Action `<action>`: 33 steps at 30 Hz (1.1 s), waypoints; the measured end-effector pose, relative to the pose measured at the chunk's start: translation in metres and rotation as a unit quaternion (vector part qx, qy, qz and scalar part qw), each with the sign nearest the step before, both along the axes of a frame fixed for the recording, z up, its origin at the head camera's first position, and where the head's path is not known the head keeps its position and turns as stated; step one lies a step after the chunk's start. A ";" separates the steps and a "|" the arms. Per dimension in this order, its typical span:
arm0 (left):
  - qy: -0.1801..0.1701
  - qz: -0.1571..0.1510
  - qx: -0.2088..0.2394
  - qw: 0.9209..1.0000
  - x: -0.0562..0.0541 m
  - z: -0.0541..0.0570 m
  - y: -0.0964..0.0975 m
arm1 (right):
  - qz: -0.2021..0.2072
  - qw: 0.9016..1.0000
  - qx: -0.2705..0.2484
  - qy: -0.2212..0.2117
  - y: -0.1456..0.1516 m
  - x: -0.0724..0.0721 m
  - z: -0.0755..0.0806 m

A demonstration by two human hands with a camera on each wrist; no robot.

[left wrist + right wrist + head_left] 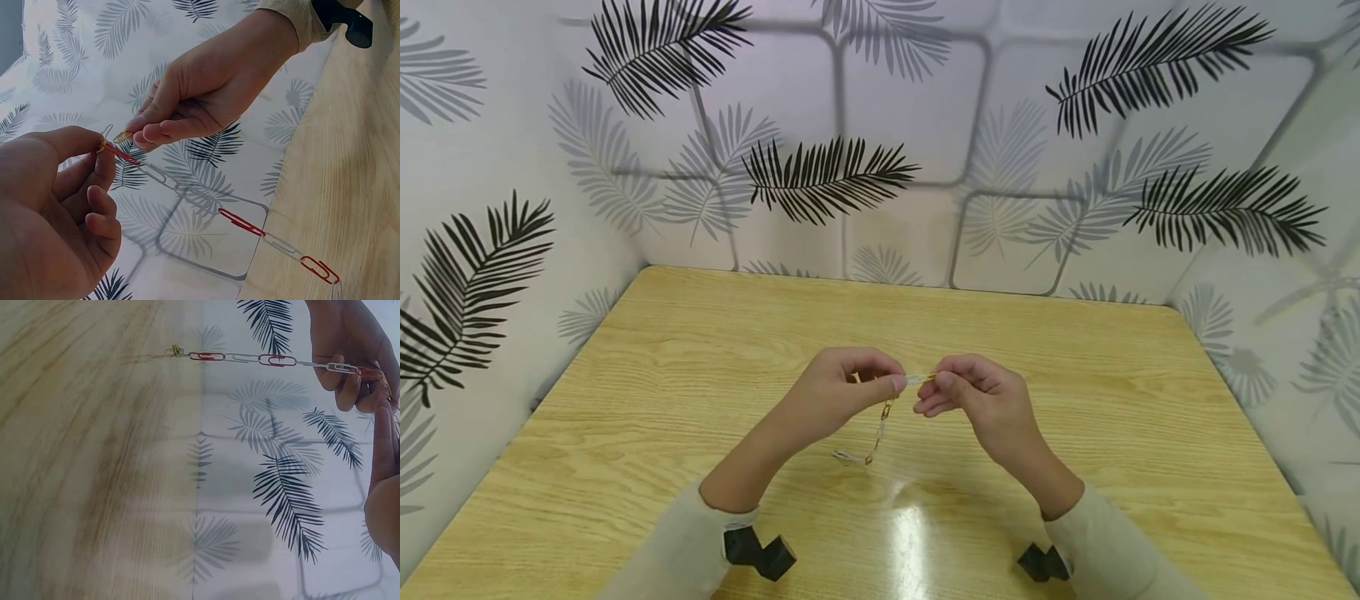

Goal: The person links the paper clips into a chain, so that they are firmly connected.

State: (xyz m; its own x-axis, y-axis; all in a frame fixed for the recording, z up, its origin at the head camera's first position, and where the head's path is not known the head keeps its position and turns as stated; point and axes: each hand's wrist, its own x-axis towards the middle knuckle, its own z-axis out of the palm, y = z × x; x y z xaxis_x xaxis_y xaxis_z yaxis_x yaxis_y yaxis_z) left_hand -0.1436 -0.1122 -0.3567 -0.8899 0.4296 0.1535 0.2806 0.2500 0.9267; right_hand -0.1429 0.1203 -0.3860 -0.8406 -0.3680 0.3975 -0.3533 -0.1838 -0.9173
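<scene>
A chain of linked paper clips (240,222) in red and white or silver hangs from my left hand (835,392). Thumb and index finger of that hand pinch its upper end, where a red clip (122,153) and a pale clip (108,130) show. My right hand (992,404) is close on the right and pinches a yellow paper clip (124,135) between thumb and fingers. In the head view the two hands almost meet over the table, with a pale clip (917,379) spanning the gap. The chain's lower end (850,457) hangs towards the tabletop.
Beneath both hands lies a wood-grain table (700,333). White walls (910,108) with a leaf pattern stand behind it and at both sides. Black wrist devices (760,552) are strapped over the pale sleeves (677,542).
</scene>
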 end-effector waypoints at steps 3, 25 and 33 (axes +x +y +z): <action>-0.001 0.005 0.003 1.000 0.000 0.000 0.000 | -0.003 1.000 0.009 0.010 -0.001 0.001 0.001; -0.028 0.000 0.042 0.999 0.003 -0.001 0.007 | -0.057 0.981 0.034 0.180 -0.010 0.004 -0.002; -0.037 -0.004 0.047 0.998 0.005 0.001 0.008 | -0.057 0.975 0.035 0.211 -0.012 0.004 -0.003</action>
